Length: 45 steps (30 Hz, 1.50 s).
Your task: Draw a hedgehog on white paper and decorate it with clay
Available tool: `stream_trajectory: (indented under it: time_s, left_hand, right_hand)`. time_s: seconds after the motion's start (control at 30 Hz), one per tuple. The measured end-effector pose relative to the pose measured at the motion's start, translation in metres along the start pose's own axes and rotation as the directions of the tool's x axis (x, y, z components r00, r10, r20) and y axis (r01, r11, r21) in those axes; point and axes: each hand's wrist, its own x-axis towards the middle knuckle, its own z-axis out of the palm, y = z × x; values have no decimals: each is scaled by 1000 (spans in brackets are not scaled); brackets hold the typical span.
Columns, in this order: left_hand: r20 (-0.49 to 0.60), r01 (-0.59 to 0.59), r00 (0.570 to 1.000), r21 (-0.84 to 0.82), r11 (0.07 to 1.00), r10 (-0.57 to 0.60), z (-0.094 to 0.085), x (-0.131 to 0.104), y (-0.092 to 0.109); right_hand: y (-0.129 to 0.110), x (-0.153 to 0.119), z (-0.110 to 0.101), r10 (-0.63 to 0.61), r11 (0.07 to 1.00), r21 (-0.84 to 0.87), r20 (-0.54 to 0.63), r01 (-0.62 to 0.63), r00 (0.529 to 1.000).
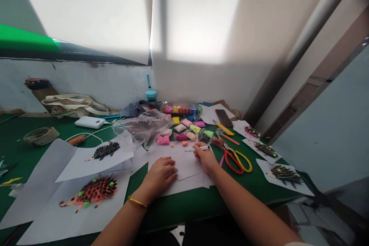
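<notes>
My right hand (204, 157) grips a slim white marker (198, 149), its tip pointing left, low over a white sheet of paper (165, 153). At the left side of that sheet rests my left hand (161, 175), fingers bent. Between its thumb and fingers shows a small bluish piece (175, 171), perhaps a cap; most of it is hidden. Beyond the sheet's far edge sit a small orange-pink clay lump (185, 143) and a tinier one (172, 145). Right of my right hand lie scissors (234, 161) with red and yellow handles.
Several clay packets (180, 127) and a crumpled plastic bag (144, 125) lie behind the paper. Hedgehog pictures stand at left, including a red one (96, 191), and more at right (285, 175). A yellow cutter (224, 127), a phone (223, 118) and a white power bank (90, 122) lie farther back.
</notes>
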Motion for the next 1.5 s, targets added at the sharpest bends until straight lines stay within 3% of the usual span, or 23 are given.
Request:
stream_trajectory:
  time_s: [0.2,0.33,0.43,0.53,0.67,1.07,1.5]
  left_hand:
    - [3,11,1000,-2,1000,-11,2,-3,2]
    - [-7,23,1000,-5,1000,-23,3,-4,3]
    - [-28,15,999,-2,1000,-15,2,-4,4]
    - [-28,14,1000,6,1000,-14,3,-5,4]
    - [-20,19,1000,14,1000,-18,3,-5,4]
    - [-14,20,1000,18,1000,-20,1,-4,6]
    - [-50,14,999,20,1000,-13,6,-4,2]
  right_hand:
    - [-12,1,-12,32,996,87,-55,-27,998]
    - [-19,-4,-11,45,994,98,18,-47,999]
    - [-20,-10,-1,37,999,-6,148,-37,988]
    - [-17,-13,6,-35,979,-189,221,77,975]
    - [-12,-15,6,-51,941,-319,196,113,979]
    - [-13,-28,17,-49,884,-443,235,151,971]
    - [-14,-41,12,-77,817,-542,239,199,968]
